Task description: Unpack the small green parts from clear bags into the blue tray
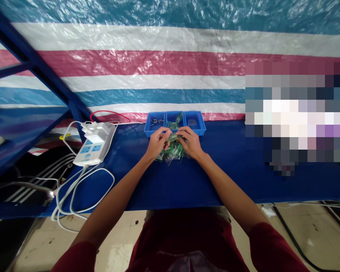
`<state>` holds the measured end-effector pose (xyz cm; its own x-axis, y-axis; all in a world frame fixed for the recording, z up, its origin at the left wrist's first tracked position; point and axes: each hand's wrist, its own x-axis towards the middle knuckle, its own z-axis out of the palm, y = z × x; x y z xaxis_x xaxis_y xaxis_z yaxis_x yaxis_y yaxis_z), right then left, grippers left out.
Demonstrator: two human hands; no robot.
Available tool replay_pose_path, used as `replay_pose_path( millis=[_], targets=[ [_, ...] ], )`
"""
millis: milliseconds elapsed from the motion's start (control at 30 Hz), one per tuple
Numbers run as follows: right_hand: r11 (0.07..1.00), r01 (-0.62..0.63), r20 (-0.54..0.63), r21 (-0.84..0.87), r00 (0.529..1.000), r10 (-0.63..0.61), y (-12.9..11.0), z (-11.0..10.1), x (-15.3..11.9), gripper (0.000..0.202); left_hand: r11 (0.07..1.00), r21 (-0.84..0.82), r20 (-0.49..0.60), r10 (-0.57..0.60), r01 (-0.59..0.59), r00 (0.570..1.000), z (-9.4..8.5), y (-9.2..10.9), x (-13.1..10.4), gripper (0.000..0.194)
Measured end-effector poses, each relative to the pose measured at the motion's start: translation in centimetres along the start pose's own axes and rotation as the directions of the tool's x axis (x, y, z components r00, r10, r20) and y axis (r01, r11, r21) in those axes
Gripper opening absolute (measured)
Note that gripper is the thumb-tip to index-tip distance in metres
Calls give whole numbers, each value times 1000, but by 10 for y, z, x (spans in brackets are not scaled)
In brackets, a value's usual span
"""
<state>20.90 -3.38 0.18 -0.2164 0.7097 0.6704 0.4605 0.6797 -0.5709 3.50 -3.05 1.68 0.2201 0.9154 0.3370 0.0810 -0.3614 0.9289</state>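
Observation:
Between the fingertips of both hands is a small clear plastic bag [173,136] with a greenish look; its contents are too small to make out. My left hand [158,142] pinches it from the left side, and my right hand [191,141] grips it from the right. Right beneath lies a pile of green pieces and thin metal pins in clear plastic [174,153], partly covered by my fingers. Just behind my hands stand three joined blue bins [175,132]. Metal pins [156,121] lie in the left one, greenish bags [175,120] in the middle one, and a small clear piece [192,122] in the right one.
On the left of the blue table [170,189] sits a white power strip [92,149] with plugged-in adapters [98,132] and looped white cables [73,192]. A red wire [110,111] curves behind it. Striped plastic sheeting [158,64] hangs at the back. The right side is blurred out.

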Motion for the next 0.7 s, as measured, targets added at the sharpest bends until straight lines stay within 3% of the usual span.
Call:
replay_pose_path(
  millis=[100,200,367,467,567,700],
  targets=[
    [1000,-16,5,2,1000,16,-1,-1,1,21,981,148,-32,129,-123,991,-3,2,1,45],
    [997,-64,41,-33,997,65,-2,0,1,26,945,259,-43,219,-201,975,-5,3,2,39],
    [992,-123,35,9,992,123,-4,-1,-1,26,990,127,-66,75,-66,995,-2,2,2,32],
    [996,-58,66,66,996,54,-4,-3,-2,36,1000,-26,-104,9,-11,994,-1,0,3,38],
    [999,13,70,50,997,-17,-2,-1,-2,36,993,-113,-56,-24,18,998,0,-1,3,39],
    [1000,-13,18,-7,1000,13,0,1,0,23,995,-98,3,-18,18,1000,0,-1,3,38]
  ],
)
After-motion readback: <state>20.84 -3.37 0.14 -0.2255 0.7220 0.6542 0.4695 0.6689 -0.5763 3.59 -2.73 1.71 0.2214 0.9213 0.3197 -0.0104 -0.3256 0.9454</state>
